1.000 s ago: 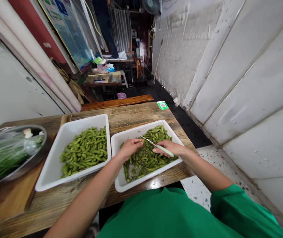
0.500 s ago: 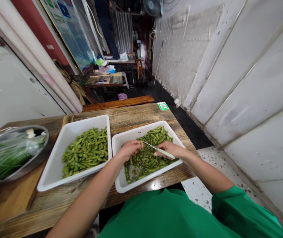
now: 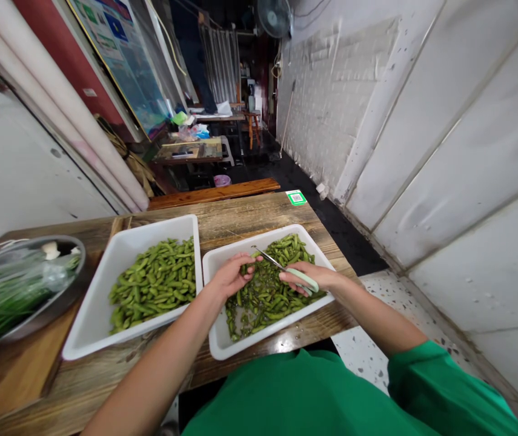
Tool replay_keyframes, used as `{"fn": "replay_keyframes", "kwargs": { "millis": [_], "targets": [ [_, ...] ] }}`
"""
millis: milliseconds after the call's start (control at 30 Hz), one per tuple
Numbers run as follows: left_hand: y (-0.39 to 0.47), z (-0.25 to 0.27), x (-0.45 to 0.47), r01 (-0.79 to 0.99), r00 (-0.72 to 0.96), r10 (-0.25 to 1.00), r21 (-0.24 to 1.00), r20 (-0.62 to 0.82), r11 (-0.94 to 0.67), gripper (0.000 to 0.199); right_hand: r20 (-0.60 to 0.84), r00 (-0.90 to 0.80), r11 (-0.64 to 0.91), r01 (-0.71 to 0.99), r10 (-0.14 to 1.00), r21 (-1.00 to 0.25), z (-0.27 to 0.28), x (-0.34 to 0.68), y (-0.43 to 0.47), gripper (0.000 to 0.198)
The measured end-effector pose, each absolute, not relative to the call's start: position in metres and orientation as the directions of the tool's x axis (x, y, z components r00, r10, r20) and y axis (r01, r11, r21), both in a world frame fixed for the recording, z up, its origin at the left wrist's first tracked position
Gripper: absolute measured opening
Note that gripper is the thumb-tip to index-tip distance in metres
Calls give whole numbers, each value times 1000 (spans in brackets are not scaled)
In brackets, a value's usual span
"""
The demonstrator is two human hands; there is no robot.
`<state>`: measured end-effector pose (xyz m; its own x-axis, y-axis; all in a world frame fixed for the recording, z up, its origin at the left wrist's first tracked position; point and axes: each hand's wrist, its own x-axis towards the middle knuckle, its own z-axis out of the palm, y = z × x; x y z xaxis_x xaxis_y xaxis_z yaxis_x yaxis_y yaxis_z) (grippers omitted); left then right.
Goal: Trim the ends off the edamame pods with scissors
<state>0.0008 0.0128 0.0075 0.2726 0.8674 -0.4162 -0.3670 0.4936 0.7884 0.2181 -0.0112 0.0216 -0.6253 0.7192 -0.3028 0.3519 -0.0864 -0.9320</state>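
Observation:
My left hand (image 3: 235,274) pinches a green edamame pod (image 3: 257,255) between thumb and fingertips, above the right-hand white tray (image 3: 219,344). Pale-green-handled scissors (image 3: 273,260) are gripped in my right hand (image 3: 306,276), their blades pointing left at the pod. Whether the blades touch it, I cannot tell. Below both hands, wet edamame pods (image 3: 281,300) and small trimmed bits cover much of this tray. To the left, a second white tray (image 3: 86,330) holds a heap of edamame pods (image 3: 156,278).
At far left, a metal bowl (image 3: 65,301) of bagged green vegetables stands on a wooden board (image 3: 22,378). The wooden table (image 3: 240,212) carries a green QR card (image 3: 295,198) at its far corner. Beyond it are a bench (image 3: 215,194) and a cluttered low table (image 3: 190,151).
The scissors have turned slightly, so their green handle loops show more openly in my right hand. My left hand has tilted and its fingers have loosened a little around the pod.

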Motion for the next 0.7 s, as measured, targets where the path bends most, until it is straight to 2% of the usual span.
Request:
{"fn": "replay_keyframes", "kwargs": {
  "millis": [200, 433, 700],
  "targets": [
    [8, 8, 4, -260, 379, 815, 795, -438, 549, 17, -294, -629, -81, 344, 720, -936, 27, 217, -13, 43],
    [7, 6, 2, -266, 466, 765, 754, -444, 600, 14, -292, -617, -108, 318, 731, -942, 20, 217, -12, 43],
    [7, 4, 2, -205, 467, 768, 791, -439, 577, 21, -304, -613, -116, 327, 729, -938, 14, 219, -10, 43]
  ]
}}
